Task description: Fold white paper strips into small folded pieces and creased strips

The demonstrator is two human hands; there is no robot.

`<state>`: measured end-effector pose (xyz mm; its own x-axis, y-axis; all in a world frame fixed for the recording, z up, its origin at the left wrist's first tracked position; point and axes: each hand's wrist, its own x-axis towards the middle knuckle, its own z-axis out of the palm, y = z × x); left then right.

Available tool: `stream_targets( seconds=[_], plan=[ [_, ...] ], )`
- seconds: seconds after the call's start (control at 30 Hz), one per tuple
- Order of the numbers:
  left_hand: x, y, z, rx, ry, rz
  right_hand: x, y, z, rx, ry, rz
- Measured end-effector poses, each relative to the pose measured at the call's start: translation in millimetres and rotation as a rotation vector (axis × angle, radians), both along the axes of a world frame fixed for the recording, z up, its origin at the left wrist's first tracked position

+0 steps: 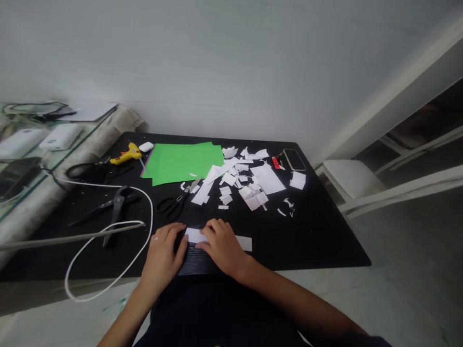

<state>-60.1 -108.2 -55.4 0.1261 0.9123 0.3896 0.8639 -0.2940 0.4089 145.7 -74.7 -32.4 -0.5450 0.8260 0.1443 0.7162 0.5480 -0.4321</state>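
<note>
A narrow strip of white paper [244,243] lies on the black table close to my body. My right hand [224,248] rests over its middle, fingers curled across the far edge and thumb at the near edge, gripping it. At the strip's left end is my left hand [163,253], wearing a ring; thumb and forefinger are spread apart, their tips at the paper's end. Part of the strip is hidden under the right hand. Just beyond the hands lie black-handled scissors [175,205], blades apart.
White paper scraps [253,195] litter the table [318,236]. Green sheets [181,161], a yellow glue gun [127,154], a red object [276,163] and a phone [294,160] lie farther back. Large dark shears [117,212] and a looping white cable [150,212] are at left.
</note>
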Motion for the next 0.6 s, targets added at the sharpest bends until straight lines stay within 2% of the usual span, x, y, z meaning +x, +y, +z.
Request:
stream_targets(
  seconds=[0.37, 0.6],
  plan=[
    [0.2, -0.7, 1.8, -0.02, -0.012, 0.0, -5.9, -10.1, -2.1, 0.093, -0.031, 0.031],
    [0.3, -0.4, 1.6, -0.012, -0.001, 0.0, -7.7, -11.4, -6.0, 0.093, -0.006, -0.006]
  ],
)
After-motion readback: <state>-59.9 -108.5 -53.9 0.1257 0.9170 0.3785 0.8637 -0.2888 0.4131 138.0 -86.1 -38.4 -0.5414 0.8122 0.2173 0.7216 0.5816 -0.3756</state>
